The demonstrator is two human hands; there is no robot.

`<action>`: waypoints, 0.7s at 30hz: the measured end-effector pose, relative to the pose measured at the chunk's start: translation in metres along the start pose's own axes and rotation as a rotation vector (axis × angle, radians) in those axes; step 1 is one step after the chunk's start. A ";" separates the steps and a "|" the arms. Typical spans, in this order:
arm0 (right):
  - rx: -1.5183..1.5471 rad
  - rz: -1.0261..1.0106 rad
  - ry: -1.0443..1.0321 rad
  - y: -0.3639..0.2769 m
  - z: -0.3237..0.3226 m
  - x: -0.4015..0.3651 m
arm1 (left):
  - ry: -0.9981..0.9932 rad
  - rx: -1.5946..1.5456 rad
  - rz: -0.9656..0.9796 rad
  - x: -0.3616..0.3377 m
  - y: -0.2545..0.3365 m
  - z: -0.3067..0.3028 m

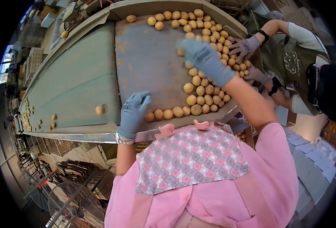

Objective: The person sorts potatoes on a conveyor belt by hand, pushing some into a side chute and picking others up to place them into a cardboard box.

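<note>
My left hand (133, 114), in a blue-grey glove, is at the near edge of the metal sorting surface (149, 64). Its fingers are bent and nothing shows between them; a round yellow-brown fruit (149, 116) lies just right of it. My right hand (204, 59), gloved too, reaches over the left side of the cluster of fruits (200, 91). That hand is blurred, and a fruit (181, 51) shows by its fingertips. What its fingers hold, if anything, cannot be made out.
A co-worker (297, 64) at the right has both gloved hands on the fruits. The green belt (76, 79) stretches left, with a lone fruit (99, 110) and several more at its far end. Grey boxes (308, 167) stand lower right, a fan (76, 203) lower left.
</note>
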State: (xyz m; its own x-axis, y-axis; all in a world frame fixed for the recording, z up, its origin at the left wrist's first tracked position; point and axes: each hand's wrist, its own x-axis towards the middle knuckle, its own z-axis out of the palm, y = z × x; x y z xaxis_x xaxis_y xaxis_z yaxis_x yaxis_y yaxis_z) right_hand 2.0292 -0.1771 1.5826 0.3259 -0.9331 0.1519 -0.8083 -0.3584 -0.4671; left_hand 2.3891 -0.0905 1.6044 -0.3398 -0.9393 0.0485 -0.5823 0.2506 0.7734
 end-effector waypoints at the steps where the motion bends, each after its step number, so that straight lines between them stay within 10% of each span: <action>1: 0.155 0.028 0.117 -0.004 -0.025 0.011 | -0.181 -0.099 -0.112 -0.005 0.003 -0.002; 4: -0.098 -0.162 0.146 -0.047 -0.071 0.015 | -0.635 -0.475 -0.330 -0.006 0.011 -0.019; 6: -0.084 -0.403 -0.412 -0.069 -0.037 -0.048 | -0.926 -0.314 -0.188 0.002 0.004 -0.022; 10: 0.020 -0.736 -0.266 -0.038 0.024 -0.110 | -0.485 0.062 0.083 -0.001 0.006 -0.008; 12: 0.026 -0.335 -0.122 -0.043 0.041 -0.104 | -0.026 0.439 0.407 0.009 0.014 0.000; 14: -0.175 -0.124 0.094 -0.061 0.049 -0.082 | 0.145 0.251 0.281 0.015 0.007 -0.003; 17: -0.045 -0.723 -0.182 -0.086 0.102 -0.072 | 0.300 0.035 0.150 0.020 -0.006 -0.013; 21: -0.117 -0.666 -0.016 -0.103 0.100 -0.037 | 0.442 -0.075 0.077 0.013 -0.006 -0.013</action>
State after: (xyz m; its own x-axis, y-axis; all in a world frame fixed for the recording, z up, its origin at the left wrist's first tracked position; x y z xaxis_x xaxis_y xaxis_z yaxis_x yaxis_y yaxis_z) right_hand 2.1499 -0.1026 1.5381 0.7795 -0.5118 0.3611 -0.4800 -0.8585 -0.1805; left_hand 2.3976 -0.1076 1.6085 -0.0223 -0.9325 0.3604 -0.5068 0.3212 0.8000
